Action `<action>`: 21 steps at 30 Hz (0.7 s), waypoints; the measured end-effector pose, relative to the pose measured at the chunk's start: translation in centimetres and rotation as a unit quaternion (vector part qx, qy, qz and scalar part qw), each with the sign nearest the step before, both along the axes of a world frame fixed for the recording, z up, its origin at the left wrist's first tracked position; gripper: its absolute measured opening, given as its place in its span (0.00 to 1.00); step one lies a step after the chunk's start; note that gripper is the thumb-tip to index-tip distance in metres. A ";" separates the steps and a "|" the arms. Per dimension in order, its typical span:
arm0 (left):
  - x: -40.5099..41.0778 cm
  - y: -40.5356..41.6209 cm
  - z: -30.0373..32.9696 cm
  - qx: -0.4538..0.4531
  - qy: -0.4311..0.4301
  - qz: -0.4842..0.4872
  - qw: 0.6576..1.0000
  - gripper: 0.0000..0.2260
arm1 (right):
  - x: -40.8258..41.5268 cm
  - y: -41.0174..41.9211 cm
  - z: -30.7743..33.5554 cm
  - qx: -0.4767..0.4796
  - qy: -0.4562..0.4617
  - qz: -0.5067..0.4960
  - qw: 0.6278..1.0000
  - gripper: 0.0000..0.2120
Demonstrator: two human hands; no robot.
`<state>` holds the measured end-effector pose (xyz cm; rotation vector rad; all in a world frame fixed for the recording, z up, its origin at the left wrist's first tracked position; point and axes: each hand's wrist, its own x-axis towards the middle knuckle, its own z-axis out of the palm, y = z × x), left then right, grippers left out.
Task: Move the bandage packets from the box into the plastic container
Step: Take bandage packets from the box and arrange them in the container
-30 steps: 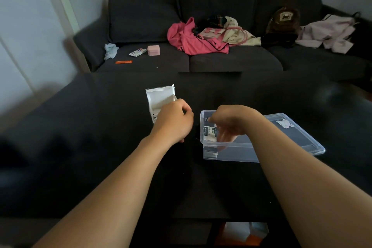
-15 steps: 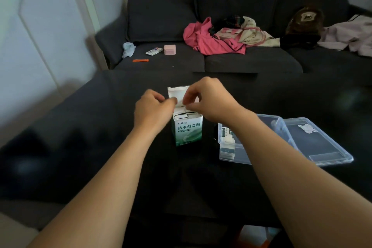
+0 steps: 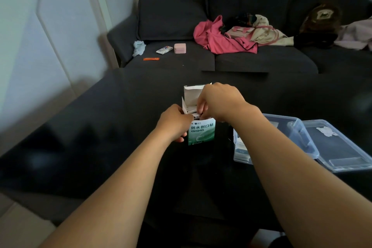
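Two hands work the upright box (image 3: 202, 132), mouth up: left hand (image 3: 174, 122) gripping, right hand (image 3: 218, 101) pinching inside.

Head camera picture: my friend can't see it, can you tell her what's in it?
A person's right hand reaches into an open green-and-white bandage box on a dark table, while the left hand steadies it. A clear plastic container sits to the right; a dark sofa is behind.
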<state>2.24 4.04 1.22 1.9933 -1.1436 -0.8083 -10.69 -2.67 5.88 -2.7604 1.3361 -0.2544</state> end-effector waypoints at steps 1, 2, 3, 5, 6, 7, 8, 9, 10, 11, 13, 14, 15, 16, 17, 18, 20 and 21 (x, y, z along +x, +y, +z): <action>0.0 0.0 0.0 0.001 0.015 0.004 1.000 0.09 | -0.2 -0.1 0.1 0.016 -0.001 0.003 1.000 0.05; 0.0 0.0 0.0 -0.002 0.024 0.008 1.000 0.09 | -0.4 -0.2 0.2 0.030 -0.004 0.005 1.000 0.05; 0.0 0.0 -0.1 -0.006 0.029 0.011 0.999 0.09 | -0.6 -0.2 0.3 0.038 -0.008 0.006 0.999 0.05; -0.1 0.0 -0.1 -0.015 0.034 0.014 0.999 0.08 | -0.8 -0.2 0.2 0.034 -0.013 0.000 0.999 0.04; -0.1 -0.1 -0.1 -0.021 0.035 0.015 0.999 0.08 | -0.8 -0.2 0.1 0.024 -0.014 -0.006 1.000 0.04; -0.1 0.0 -0.2 -0.028 0.037 0.016 0.999 0.08 | -0.8 -0.3 0.0 0.013 -0.015 -0.014 1.000 0.04; -0.2 0.0 -0.2 -0.035 0.040 0.019 0.998 0.08 | -0.7 -0.3 -0.2 0.004 -0.017 -0.021 1.000 0.05; -0.2 0.0 -0.3 -0.040 0.043 0.024 0.998 0.08 | -0.7 -0.4 -0.3 -0.005 -0.018 -0.025 1.000 0.05; -0.2 0.0 -0.4 -0.044 0.044 0.031 0.998 0.08 | -0.7 -0.4 -0.5 -0.012 -0.018 -0.025 0.999 0.05; -0.2 0.0 -0.4 -0.045 0.045 0.038 0.997 0.08 | -0.7 -0.5 -0.5 -0.017 -0.015 -0.023 0.999 0.05; -0.2 -0.1 -0.5 -0.047 0.050 0.046 0.997 0.09 | -0.6 -0.4 -0.6 -0.027 -0.010 -0.016 0.999 0.06; -0.2 -0.1 -0.6 -0.048 0.052 0.047 0.996 0.10 | -0.6 -0.4 -0.6 -0.034 -0.009 -0.012 0.999 0.06; -0.2 -0.2 -0.6 -0.048 0.054 0.046 0.996 0.10 | -0.4 -0.2 -0.6 -0.042 -0.008 -0.008 0.999 0.07; -0.2 -0.2 -0.5 -0.047 0.056 0.045 0.996 0.11 | -0.2 -0.1 -0.7 -0.051 -0.006 -0.004 0.999 0.08; -0.2 -0.2 -0.5 -0.046 0.059 0.043 0.996 0.12 | -0.1 0.0 -0.7 -0.059 -0.003 0.000 0.998 0.09; -0.2 -0.1 -0.5 -0.045 0.062 0.042 0.996 0.12 | 0.1 0.0 -0.7 -0.064 0.001 0.001 0.998 0.10; -0.2 0.0 -0.4 -0.042 0.064 0.041 0.996 0.13 | 0.2 0.1 -0.6 -0.068 0.007 -0.004 0.998 0.11; -0.1 0.0 -0.3 -0.039 0.065 0.041 0.996 0.14 | 0.2 0.1 -0.5 -0.068 0.010 -0.005 0.998 0.11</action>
